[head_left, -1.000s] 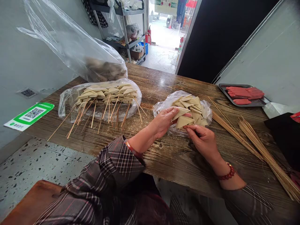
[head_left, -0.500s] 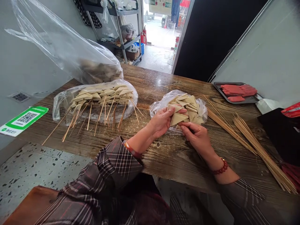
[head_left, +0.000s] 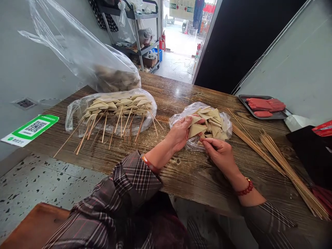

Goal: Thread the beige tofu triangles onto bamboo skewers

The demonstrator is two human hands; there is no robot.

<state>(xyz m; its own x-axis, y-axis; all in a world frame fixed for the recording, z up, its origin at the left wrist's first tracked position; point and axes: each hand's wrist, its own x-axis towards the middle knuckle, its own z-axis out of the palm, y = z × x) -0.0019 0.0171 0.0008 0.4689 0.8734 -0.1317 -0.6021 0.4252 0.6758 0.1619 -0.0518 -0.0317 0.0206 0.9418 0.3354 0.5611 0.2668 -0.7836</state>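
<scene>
Tan triangles lie against the left hand's fingers.

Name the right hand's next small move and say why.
Probably ease the thin skewer slightly further into the lower tan triangle: the right hand seems to pinch it by that piece's bottom edge, and the left hand steadies the piece.

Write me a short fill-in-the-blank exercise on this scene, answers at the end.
The left hand holds pale pieces shaped like ____.
The food on the dark tray is ____ in color.
The card has a ____ frame around its square code.
The beaded bracelet is on the ____ wrist.
Missing words: triangles; red; green; right.
</scene>
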